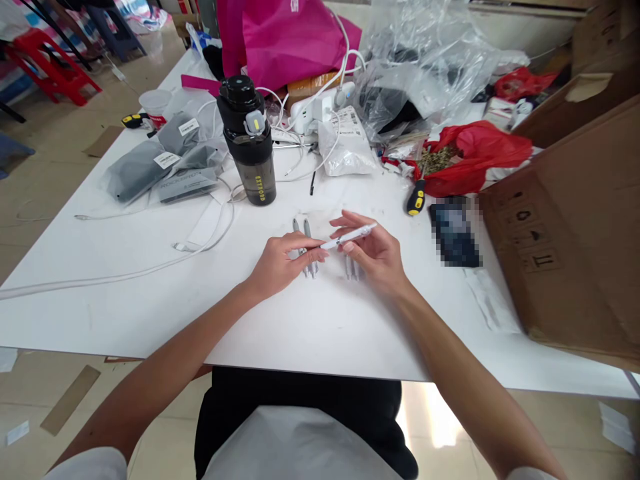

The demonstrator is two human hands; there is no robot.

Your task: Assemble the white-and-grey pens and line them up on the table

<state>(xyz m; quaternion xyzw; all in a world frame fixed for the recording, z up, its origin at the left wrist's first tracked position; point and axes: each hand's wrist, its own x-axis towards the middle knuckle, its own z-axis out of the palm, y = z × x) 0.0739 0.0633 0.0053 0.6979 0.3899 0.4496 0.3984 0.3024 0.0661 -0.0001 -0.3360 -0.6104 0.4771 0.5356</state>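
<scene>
Between my hands lies a white pen (349,236), tilted slightly and held off the table. My right hand (373,255) grips it near the far end with thumb and fingers. My left hand (283,265) pinches its near tip. Under and beside my hands, several grey pens (311,248) lie on the white table (320,327), partly hidden by my fingers. They look capped, but the hands cover much of them.
A black-lidded water bottle (249,141) stands behind my hands, among cables, a power strip (310,112), plastic bags and grey packets. A yellow-handled screwdriver (416,197), a pixelated phone (455,232) and a cardboard box (565,227) lie to the right.
</scene>
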